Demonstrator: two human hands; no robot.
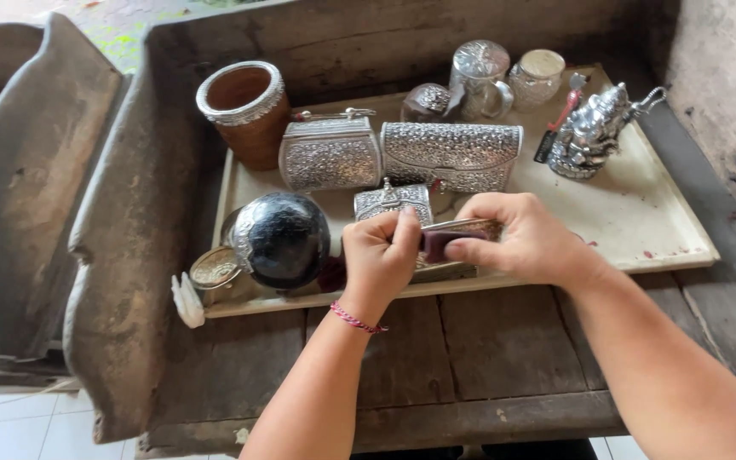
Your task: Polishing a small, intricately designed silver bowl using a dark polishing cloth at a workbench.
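Note:
My left hand (pixel 381 255) is closed into a fist around a thin tool whose tip points at a small flat silver box (pixel 462 228). My right hand (pixel 517 238) grips that box by its dark maroon edge and holds it just above the front rim of a cream tray (pixel 658 223). Both hands meet over the tray's front middle. Part of the box is hidden under my fingers. Close behind my hands stands a small embossed silver casket (pixel 392 201).
The tray rests on a worn wooden bench (pixel 504 358) and carries two embossed silver purses (pixel 330 153) (pixel 453 155), a dark round pot (pixel 284 238), lidded jars (pixel 479 78) and a silver figurine (pixel 591 129). A wooden cup with a silver rim (pixel 244 109) stands at back left.

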